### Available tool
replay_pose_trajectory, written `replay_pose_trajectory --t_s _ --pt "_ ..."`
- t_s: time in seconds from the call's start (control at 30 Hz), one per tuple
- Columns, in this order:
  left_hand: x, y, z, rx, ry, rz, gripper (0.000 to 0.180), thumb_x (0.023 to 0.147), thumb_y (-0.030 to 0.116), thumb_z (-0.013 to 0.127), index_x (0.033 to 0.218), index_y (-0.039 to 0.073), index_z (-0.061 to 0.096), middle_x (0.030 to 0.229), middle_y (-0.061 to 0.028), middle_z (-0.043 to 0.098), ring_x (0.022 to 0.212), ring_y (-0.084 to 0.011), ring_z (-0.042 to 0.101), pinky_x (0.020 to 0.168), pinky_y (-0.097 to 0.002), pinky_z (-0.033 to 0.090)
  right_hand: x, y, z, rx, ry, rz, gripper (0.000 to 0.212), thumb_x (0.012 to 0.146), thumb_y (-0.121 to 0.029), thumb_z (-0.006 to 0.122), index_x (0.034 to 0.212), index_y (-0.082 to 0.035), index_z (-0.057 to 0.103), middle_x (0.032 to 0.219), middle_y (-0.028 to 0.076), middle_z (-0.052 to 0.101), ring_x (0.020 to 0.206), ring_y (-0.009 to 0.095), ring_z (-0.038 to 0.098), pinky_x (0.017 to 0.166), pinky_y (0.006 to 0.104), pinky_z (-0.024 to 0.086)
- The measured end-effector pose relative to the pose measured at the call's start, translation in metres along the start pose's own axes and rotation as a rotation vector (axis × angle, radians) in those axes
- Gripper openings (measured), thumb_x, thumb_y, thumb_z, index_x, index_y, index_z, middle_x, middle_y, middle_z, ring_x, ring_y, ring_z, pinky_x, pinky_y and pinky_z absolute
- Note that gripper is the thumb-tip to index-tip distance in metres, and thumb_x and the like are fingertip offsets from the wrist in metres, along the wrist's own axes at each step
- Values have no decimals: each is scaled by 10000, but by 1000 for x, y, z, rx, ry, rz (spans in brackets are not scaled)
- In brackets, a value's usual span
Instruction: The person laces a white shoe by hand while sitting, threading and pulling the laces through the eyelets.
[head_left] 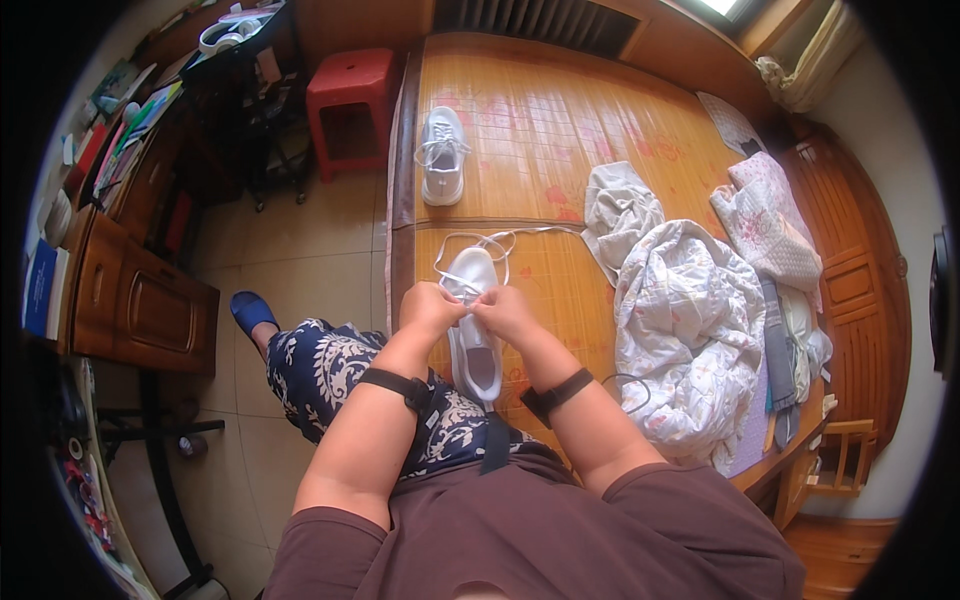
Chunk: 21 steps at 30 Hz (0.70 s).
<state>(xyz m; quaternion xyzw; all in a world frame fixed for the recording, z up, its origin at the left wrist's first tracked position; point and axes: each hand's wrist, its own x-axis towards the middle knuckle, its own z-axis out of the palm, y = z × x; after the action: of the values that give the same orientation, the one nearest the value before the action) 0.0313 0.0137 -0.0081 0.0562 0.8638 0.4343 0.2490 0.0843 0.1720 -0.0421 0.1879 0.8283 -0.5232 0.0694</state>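
A white sneaker (479, 368) lies in front of me on the bamboo-mat bed (560, 275), its toe pointing away and its opening toward me. Over its lacing area, my left hand (432, 308) is closed in a pinch at the left side. My right hand (504, 312) pinches close beside it on the right. A white shoelace (507, 262) runs from the shoe between my fingers, loops loosely around the toe and trails right across the mat. The fingertips hide exactly which part of the lace each hand grips. Farther off stands a second white sneaker (443, 165), with laces in it.
Crumpled floral bedding (690, 330), a grey cloth (620, 205) and a pinkish pillow (768, 215) lie to the right on the bed. A red stool (352, 95) stands beyond the bed's left edge. Wooden cabinets (150, 300) line the left, above the tiled floor (300, 255).
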Motion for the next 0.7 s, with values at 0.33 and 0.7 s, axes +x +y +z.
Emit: replay_pose_trajectory --t_s 0.33,0.7 --pt "0 -1 2 -27 -4 -19 118 705 127 744 748 18 737 635 -86 693 576 -138 683 573 -269 541 2 -3 -3 129 -112 95 150 771 -152 713 722 -18 666 607 67 638 560 138 609 528 305 488" --pt "4 -5 5 -44 -23 12 150 780 133 707 789 -16 724 681 -112 700 604 -159 695 578 -273 555 9 3 5 -123 24 -55 190 732 -216 735 748 -31 698 704 157 682 650 261 672 635 373 528"
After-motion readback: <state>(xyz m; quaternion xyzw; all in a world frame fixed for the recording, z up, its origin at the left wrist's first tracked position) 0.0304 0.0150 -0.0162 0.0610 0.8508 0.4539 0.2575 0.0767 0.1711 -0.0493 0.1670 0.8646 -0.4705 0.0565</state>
